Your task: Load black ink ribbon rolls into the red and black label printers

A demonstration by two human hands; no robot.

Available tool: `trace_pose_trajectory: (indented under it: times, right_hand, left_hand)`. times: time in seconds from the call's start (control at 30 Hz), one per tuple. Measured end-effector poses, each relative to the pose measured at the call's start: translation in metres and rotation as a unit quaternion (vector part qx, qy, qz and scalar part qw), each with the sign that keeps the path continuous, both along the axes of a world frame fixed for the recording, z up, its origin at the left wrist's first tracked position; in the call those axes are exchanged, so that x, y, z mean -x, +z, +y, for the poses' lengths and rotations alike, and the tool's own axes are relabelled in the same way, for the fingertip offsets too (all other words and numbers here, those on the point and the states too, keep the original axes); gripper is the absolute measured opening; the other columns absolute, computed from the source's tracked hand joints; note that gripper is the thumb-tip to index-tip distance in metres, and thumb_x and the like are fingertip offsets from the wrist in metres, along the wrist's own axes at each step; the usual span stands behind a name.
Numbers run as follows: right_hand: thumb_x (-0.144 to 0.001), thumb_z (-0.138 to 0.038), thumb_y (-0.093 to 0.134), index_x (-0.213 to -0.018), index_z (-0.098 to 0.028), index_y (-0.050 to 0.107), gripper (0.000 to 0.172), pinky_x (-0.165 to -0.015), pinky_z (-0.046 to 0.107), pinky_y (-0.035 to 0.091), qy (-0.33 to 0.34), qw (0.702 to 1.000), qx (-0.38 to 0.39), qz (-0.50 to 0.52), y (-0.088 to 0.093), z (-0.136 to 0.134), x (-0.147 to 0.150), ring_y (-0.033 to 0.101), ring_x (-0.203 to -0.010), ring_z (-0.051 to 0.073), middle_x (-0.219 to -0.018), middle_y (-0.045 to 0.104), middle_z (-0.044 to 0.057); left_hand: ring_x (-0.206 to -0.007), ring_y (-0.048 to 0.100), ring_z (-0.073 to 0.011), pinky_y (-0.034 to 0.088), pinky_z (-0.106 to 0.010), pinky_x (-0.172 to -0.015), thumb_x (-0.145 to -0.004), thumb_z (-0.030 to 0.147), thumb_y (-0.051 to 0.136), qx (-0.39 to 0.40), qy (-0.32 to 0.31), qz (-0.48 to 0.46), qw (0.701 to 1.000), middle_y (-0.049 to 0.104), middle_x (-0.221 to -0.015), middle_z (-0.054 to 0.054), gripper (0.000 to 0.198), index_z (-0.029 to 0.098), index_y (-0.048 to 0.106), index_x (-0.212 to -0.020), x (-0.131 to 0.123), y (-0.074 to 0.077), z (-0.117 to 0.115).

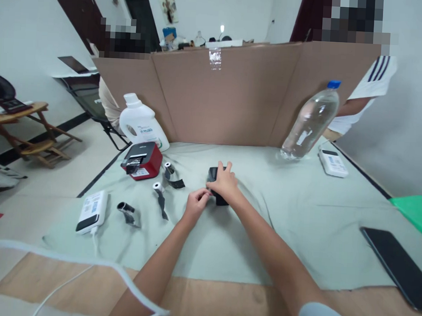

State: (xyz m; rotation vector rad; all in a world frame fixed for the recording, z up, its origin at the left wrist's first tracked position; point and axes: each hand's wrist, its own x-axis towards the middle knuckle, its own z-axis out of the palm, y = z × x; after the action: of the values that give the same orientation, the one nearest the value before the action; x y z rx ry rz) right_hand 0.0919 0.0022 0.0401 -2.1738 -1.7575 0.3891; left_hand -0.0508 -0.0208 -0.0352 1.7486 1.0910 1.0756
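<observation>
A small black box-shaped device [221, 199] sits on the cloth in front of me. My right hand [226, 181] grips it from above, thumb at its left side and fingers over its far part, so much of it is hidden. Against the device's near left side, my left hand [197, 202] is closed in a pinch. A tiny reddish bit shows at those fingertips, too small to name. To the left lie a small white-cored roll [157, 187] and another roll [168, 167], each with a dark strip unrolled, plus a black roll [125, 206].
A red and black printer-like machine [150, 162] stands left, before a white detergent bottle [142, 123]. Power banks lie left [93, 212] and right [333, 162]. A clear bottle [310, 120] leans on the cardboard screen [228, 97]; a phone [398, 267] lies right. Two people sit beyond.
</observation>
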Motion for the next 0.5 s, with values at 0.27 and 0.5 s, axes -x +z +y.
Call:
trace_pose_trajectory:
  times: [0.27, 0.5]
  right_hand:
    - [-0.081, -0.047, 0.065, -0.147, -0.023, 0.047, 0.073, -0.096, 0.044, 0.048, -0.105, 0.989, -0.087, -0.062, -0.005, -0.044, -0.187, 0.058, -0.12, 0.038, -0.15, 0.038, 0.019]
    - [-0.084, -0.058, 0.059, -0.149, -0.022, 0.046, 0.075, -0.088, 0.053, 0.048, -0.223, 0.967, -0.042, -0.118, -0.023, -0.066, -0.292, 0.059, -0.118, 0.045, -0.146, 0.04, 0.026]
  left_hand:
    - [-0.155, 0.025, -0.0324, 0.017, -0.057, -0.125, -0.1, 0.045, 0.044, -0.159, -0.121, 0.428, 0.881, 0.031, -0.167, -0.007, 0.059, 0.027, 0.041, -0.156, -0.018, -0.002, -0.021]
    - [-0.157, 0.019, -0.0337, 0.015, -0.06, -0.125, -0.102, 0.052, 0.038, -0.161, -0.136, 0.444, 0.871, 0.029, -0.167, -0.007, 0.064, 0.027, 0.032, -0.16, -0.016, -0.002, -0.036]
